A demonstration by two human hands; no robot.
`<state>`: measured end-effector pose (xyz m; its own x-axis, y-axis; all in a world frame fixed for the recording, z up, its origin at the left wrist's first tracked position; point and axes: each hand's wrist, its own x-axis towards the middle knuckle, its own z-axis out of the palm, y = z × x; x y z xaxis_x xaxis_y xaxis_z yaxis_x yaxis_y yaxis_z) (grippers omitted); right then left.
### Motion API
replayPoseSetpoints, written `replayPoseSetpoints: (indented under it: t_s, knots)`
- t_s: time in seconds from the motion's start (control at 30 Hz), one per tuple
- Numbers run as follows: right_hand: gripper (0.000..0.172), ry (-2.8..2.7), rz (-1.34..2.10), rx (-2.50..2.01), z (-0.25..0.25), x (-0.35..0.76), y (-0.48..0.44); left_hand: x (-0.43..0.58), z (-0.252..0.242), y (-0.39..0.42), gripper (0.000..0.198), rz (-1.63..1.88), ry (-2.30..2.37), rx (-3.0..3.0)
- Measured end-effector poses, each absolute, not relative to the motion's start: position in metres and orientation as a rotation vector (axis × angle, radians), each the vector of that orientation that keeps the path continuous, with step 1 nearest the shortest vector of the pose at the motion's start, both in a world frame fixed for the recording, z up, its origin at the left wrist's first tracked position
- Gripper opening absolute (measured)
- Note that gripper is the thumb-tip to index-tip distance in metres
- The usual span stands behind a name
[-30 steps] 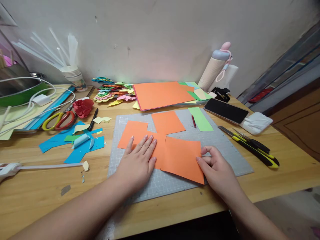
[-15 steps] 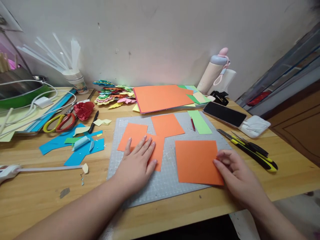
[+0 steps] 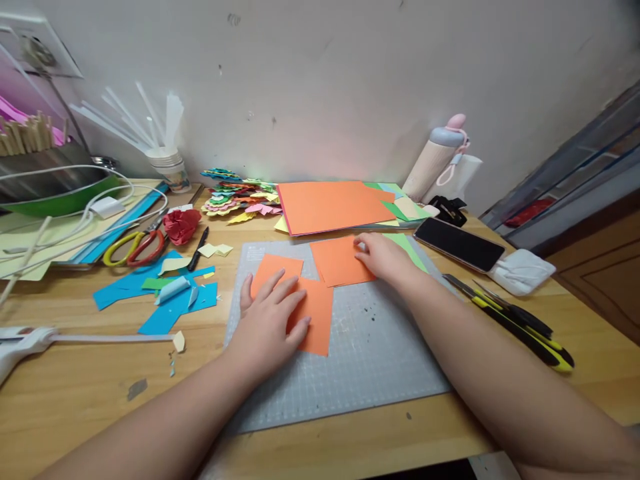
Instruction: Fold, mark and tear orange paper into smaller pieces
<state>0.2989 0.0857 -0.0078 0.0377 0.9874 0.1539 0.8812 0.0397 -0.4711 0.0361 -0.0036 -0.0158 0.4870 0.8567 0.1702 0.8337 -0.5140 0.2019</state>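
Observation:
My left hand (image 3: 270,330) lies with its fingers spread over two overlapping pieces of orange paper, one square piece (image 3: 319,310) and one partly covered piece (image 3: 280,265) behind it. They rest on the grey cutting mat (image 3: 370,367). Toward the back of the mat, my right hand (image 3: 387,259) has its fingers curled at the right edge of an orange paper sheet (image 3: 337,262). This sheet lies over another orange piece, whose edge shows at its lower left. A green paper strip (image 3: 407,250) is partly hidden behind the right hand.
Large orange sheets (image 3: 335,207) lie behind the mat, beside stacked paper flowers (image 3: 240,200). A utility knife (image 3: 520,327), phone (image 3: 459,244) and bottle (image 3: 435,160) stand or lie at right. Blue scraps (image 3: 160,303), scissors (image 3: 135,247) and a red crumpled paper (image 3: 181,227) are left.
My right hand has carried the orange sheet from the mat's front right to the back, onto another orange piece. My left hand stays on its papers, fingers slightly more raised.

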Motion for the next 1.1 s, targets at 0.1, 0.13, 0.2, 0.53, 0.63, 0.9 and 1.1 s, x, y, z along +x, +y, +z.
replayPoseSetpoints:
  t_s: [0.1,0.13,0.2,0.53,0.63,0.9,1.1]
  knots:
    - [0.027,-1.926,0.153,-1.858,0.001,0.278,0.073,0.035,-0.019,-0.002,0.037,0.399,1.587,2.594]
    - [0.027,-1.976,0.153,-1.81,0.004,0.269,0.067,0.035,-0.02,-0.001,0.042,0.413,1.641,2.572]
    - [0.03,-2.209,0.376,-1.594,0.009,0.252,0.056,0.034,-0.024,0.002,0.054,0.425,1.735,2.531]
    - [0.075,-2.566,0.537,-1.677,0.006,0.204,0.055,0.033,-0.022,0.005,0.053,0.335,1.785,2.406]
    - [0.05,-2.589,0.629,-1.704,0.014,0.2,0.057,0.032,-0.019,0.006,0.053,0.376,1.769,2.389]
    - [0.06,-2.574,0.551,-1.702,0.018,0.189,0.058,0.026,-0.023,0.009,0.06,0.587,1.772,2.384]
    - [0.057,-2.61,0.61,-1.796,0.022,0.182,0.055,0.026,-0.025,0.009,0.062,0.544,1.759,2.355]
